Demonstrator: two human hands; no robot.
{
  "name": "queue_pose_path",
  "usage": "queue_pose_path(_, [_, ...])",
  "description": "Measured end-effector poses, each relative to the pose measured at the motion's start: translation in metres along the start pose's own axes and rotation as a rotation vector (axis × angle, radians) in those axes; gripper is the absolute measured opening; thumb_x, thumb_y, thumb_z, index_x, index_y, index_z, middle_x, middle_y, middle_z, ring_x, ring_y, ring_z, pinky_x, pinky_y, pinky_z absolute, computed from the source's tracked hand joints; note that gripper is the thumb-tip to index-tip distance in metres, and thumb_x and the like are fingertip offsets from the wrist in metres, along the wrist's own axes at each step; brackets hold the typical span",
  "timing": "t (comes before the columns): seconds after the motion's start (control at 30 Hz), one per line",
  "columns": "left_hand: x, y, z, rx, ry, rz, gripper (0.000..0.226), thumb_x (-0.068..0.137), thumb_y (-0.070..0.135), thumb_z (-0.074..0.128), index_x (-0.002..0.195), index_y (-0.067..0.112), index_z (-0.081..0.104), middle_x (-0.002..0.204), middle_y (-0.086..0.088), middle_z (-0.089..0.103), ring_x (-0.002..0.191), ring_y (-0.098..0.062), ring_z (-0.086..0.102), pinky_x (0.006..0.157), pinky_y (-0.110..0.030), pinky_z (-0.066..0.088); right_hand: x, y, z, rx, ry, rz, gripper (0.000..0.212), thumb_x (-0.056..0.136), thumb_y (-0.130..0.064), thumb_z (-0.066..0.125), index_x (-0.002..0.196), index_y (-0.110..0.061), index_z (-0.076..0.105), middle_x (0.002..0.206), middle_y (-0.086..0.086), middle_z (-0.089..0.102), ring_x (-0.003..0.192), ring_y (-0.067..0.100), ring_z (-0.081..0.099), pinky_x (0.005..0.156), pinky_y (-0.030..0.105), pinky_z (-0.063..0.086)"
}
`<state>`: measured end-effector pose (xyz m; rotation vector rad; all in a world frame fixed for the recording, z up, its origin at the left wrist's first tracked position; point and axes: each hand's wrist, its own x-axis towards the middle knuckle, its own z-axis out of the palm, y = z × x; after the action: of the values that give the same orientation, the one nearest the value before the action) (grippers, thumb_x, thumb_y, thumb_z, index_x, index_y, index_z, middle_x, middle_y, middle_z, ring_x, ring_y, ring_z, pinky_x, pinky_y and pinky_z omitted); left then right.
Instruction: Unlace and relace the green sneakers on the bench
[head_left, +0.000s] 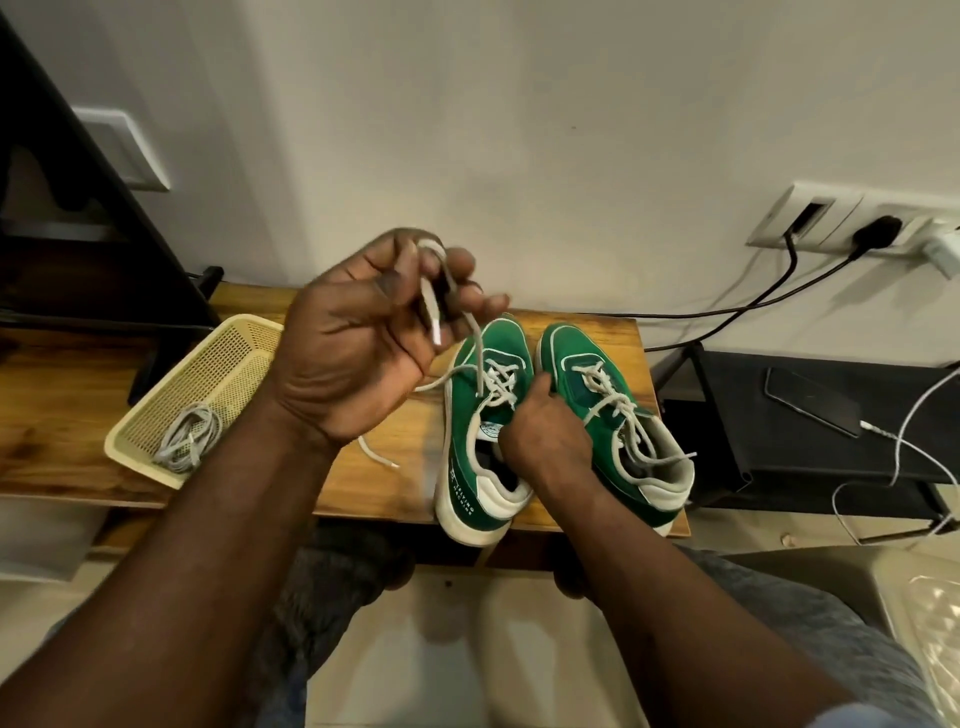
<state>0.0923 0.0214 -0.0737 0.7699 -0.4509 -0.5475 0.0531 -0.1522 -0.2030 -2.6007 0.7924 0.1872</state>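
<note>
Both hands are busy on the nearer-left shoe of the pair: the left hand (358, 332) is raised above the wooden surface (62, 410), fingers curled shut around a loop of pale grey flat shoelace (470, 332) whose plastic tip hangs below the thumb, while the right hand (545, 431) is closed on the tongue and collar of the left green suede sneaker with white sole (480, 441), pinning it down. That sneaker is partly unlaced, with only the lower eyelets crossed; the other end of its lace trails loose across the surface toward a cream perforated plastic basket (208, 384). The right green sneaker (618, 415) stands just beside it, fully laced and tied.

Judging the risks: pulling the lace upward at a steep angle could snag it in an eyelet and tip the shoe off the front edge, where its heel already overhangs. The trailing end could also catch under the sole, and a hard tug might fray the tip
</note>
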Motion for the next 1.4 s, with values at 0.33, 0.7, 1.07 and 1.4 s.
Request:
queue_pose_path(0.33, [0.002, -0.003, -0.024, 1.127, 0.191, -0.540, 0.048, 0.095, 0.051, 0.068, 0.086, 0.004, 0.069, 0.081, -0.013, 0.076, 0.049, -0.018, 0.059, 0.055, -0.035, 0.058, -0.005, -0.006, -0.002, 0.062, 0.017, -0.015, 0.070, 0.094, -0.026, 0.062, 0.154, -0.013, 0.027, 0.137, 0.017, 0.061, 0.119, 0.038, 0.064, 0.097, 0.051, 0.053])
queue_pose_path(0.7, [0.035, -0.082, -0.053, 1.482, 0.590, -0.503, 0.059, 0.094, 0.067, 0.062, 0.072, 0.012, 0.068, 0.075, -0.007, 0.070, 0.073, -0.029, 0.066, 0.057, -0.033, 0.041, -0.009, -0.005, -0.035, 0.026, -0.141, -0.175, 0.068, 0.085, -0.045, 0.079, 0.142, -0.020, 0.050, 0.129, 0.008, 0.064, 0.114, 0.029, 0.063, 0.092, 0.040, 0.055])
queue_pose_path(1.07, [0.033, -0.037, -0.011, 0.948, 0.101, -0.291, 0.029, 0.099, 0.036, 0.068, 0.090, 0.012, 0.081, 0.094, -0.002, 0.079, 0.100, -0.025, 0.074, 0.093, -0.038, 0.057, -0.008, -0.007, -0.090, 0.258, -0.007, -0.622, 0.054, 0.094, -0.014, 0.072, 0.144, -0.024, 0.055, 0.139, -0.002, 0.064, 0.122, 0.016, 0.058, 0.092, 0.026, 0.043])
queue_pose_path(1.4, [0.034, -0.014, -0.052, 1.616, 0.184, -0.375, 0.029, 0.103, 0.038, 0.063, 0.079, 0.024, 0.072, 0.085, 0.000, 0.074, 0.084, -0.020, 0.066, 0.080, -0.038, 0.054, -0.006, 0.009, -0.129, 0.748, -0.158, -0.578, 0.016, 0.105, -0.014, 0.061, 0.107, -0.009, 0.076, 0.078, 0.001, 0.068, 0.070, 0.012, 0.058, 0.066, 0.024, 0.050])
